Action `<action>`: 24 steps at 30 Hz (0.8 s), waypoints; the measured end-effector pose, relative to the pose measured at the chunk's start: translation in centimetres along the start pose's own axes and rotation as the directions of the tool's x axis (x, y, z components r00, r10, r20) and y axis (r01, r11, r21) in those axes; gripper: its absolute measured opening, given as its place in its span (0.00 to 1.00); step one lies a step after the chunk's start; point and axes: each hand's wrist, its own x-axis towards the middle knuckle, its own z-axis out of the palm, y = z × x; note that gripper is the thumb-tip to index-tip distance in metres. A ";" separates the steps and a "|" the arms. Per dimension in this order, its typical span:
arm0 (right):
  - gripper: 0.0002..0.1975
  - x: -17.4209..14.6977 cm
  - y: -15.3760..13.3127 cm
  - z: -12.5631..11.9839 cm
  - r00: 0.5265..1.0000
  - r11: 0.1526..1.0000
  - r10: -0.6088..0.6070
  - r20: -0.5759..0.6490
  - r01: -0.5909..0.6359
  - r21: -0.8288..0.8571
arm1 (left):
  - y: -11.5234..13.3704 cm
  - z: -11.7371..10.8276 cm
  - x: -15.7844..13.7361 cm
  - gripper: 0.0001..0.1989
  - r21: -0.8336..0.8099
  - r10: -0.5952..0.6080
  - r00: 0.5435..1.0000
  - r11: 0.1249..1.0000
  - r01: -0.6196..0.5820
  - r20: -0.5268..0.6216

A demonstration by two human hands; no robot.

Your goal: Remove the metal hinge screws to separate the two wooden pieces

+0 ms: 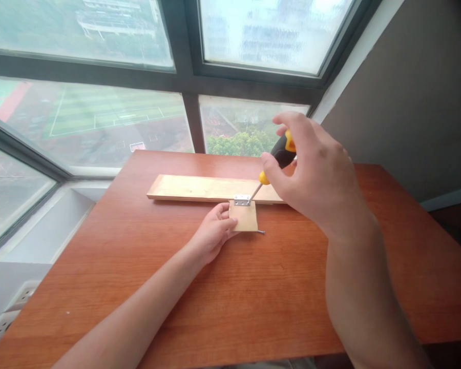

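Note:
My left hand (216, 230) grips a small square wooden board (246, 218) by its left side, thumb on top. A silver metal hinge (242, 200) lies along the far edge of that board. In my right hand (315, 169) is a black and yellow screwdriver (282, 154), held at a slant with the fingers around its handle. Its tip meets the right part of the hinge. By the board's near right corner a small screw (261, 232) sticks out or lies; I cannot tell which. Behind, a long pale wooden plank (192, 187) rests on the table.
The reddish-brown wooden table (253, 302) stands against large windows with dark frames (188, 82). A grey wall (403, 113) rises at the right. Power sockets (25, 295) are set at the lower left, beside the table edge.

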 end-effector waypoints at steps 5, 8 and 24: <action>0.16 0.2 0.4 0.0 0.998 0.998 0.056 -0.011 -0.056 -0.022 | 0.0 0.0 0.0 0.19 0.004 -0.002 1.000 1.000 0.002 0.004; 0.20 0.1 0.2 -0.2 1.000 0.998 -0.008 0.016 0.007 0.058 | 0.0 0.0 -0.1 0.19 0.004 -0.003 1.000 1.000 0.003 0.005; 0.20 0.0 -0.2 -0.1 0.999 0.995 -0.005 0.044 0.001 0.096 | 0.0 0.0 0.0 0.19 -0.013 -0.002 1.000 1.000 0.002 -0.003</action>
